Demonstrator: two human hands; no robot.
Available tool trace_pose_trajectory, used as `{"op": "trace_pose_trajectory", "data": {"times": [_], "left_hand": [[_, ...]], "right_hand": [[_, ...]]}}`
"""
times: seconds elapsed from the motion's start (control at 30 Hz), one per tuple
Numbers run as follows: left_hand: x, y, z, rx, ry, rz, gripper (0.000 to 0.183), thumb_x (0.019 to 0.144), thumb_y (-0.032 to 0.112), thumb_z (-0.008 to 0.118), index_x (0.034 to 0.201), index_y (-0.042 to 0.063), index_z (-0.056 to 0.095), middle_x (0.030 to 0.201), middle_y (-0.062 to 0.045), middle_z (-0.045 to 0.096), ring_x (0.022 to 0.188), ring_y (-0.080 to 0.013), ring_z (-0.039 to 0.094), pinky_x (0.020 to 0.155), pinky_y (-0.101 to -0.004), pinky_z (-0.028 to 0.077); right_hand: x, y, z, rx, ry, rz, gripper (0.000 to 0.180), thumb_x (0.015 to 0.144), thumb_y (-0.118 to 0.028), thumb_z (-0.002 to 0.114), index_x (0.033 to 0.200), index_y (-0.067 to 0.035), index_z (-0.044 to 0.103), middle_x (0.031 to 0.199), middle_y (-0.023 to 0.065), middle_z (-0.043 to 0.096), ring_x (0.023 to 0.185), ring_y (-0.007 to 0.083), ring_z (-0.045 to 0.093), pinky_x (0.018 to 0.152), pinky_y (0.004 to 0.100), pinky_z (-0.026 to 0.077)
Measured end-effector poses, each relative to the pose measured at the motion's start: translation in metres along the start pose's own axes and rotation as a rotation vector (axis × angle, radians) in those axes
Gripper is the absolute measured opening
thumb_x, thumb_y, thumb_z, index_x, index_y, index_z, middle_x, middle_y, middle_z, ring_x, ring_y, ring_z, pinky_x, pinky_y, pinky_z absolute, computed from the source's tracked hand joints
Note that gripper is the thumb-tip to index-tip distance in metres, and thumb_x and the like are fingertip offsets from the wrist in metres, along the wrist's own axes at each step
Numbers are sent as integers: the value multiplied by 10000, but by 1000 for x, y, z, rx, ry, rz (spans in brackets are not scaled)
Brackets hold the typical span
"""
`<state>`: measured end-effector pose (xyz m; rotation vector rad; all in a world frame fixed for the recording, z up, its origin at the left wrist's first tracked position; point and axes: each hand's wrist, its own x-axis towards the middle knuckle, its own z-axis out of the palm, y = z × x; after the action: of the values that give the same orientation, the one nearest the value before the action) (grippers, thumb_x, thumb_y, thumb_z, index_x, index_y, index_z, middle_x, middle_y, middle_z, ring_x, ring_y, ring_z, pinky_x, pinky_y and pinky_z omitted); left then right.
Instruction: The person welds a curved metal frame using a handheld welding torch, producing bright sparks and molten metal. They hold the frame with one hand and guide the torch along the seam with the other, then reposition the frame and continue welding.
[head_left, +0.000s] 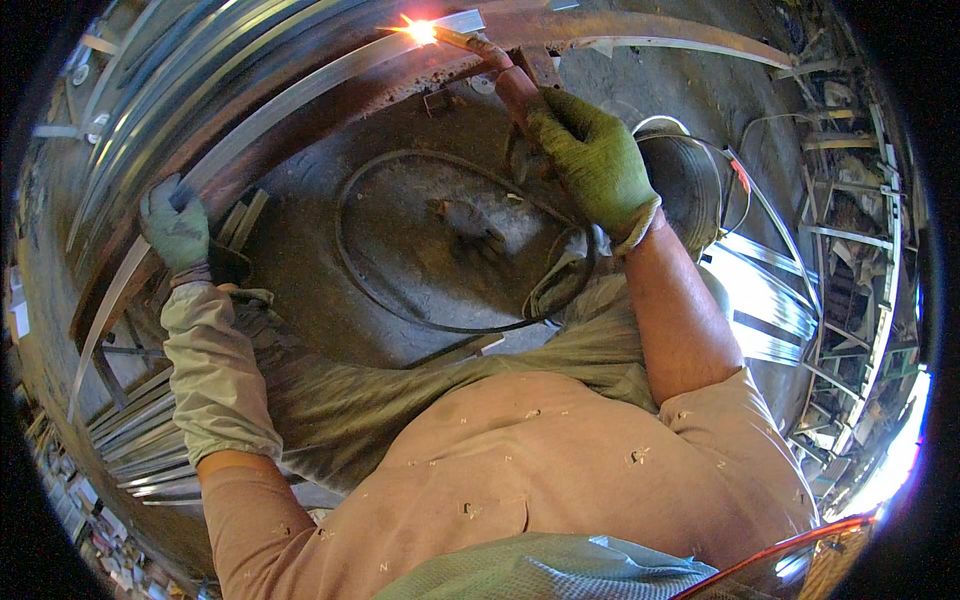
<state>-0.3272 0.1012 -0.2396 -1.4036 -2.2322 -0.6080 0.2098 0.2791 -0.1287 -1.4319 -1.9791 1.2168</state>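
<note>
My right hand (596, 161), in a green knit glove, grips a welding torch (517, 86) by its reddish-brown handle. At the torch's tip a bright arc (420, 31) glows on a long, straight-edged metal bar (300, 94), near its far end; the glare hides the joint itself. The bar lies along a rust-brown steel beam (390, 94). My left hand (176, 225), in a pale blue-green glove with a light sleeve cover, is closed around the bar towards its near end.
Several long metal profiles (202, 67) lie beyond the beam. A black cable (442, 324) loops on the dark floor before me. To the right stand a dark bucket (679, 180), shiny metal bars (765, 300) and a metal rack (855, 232). More bars (146, 435) lie at the lower left.
</note>
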Motion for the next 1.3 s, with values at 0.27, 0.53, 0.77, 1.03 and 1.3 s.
{"op": "trace_pose_trajectory", "data": {"times": [0.27,0.53,0.77,1.03,1.3], "left_hand": [[1,-2,-3,-7,-36,-20,278,861,132,795,1138,106,777,1147,-161,709,1073,-394,699,964,-496,552],[1,5,-5,-8,-29,-21,296,850,125,804,1144,107,773,1159,-158,706,1070,-393,699,960,-496,549],[2,1,-3,-25,-27,2,319,854,138,790,1171,115,771,1204,-144,706,1125,-394,685,1000,-501,531],[2,-3,-3,-39,-44,-10,340,841,133,790,1181,121,767,1204,-139,702,1135,-393,679,1005,-500,529],[1,-1,-3,-36,-30,8,333,848,130,787,1181,112,765,1193,-153,707,1128,-399,676,1000,-509,530]], "right_hand": [[2,-2,2,-71,24,-81,489,1013,-408,687,1344,-51,732,1128,235,785,1051,363,773,928,431,576],[1,-7,-2,178,47,-27,424,1055,-330,703,1338,-15,735,1015,80,796,878,150,702,798,333,570],[-4,-18,-12,188,84,14,421,1061,-347,707,1319,-17,745,952,35,761,809,103,649,720,319,549],[-1,-8,-4,-2,-8,-36,475,1045,-378,696,1369,-32,716,1080,141,790,936,196,720,883,363,568],[7,5,3,-86,31,-112,454,1006,-386,694,1304,-47,746,1094,207,796,1018,331,775,899,435,574]]}}
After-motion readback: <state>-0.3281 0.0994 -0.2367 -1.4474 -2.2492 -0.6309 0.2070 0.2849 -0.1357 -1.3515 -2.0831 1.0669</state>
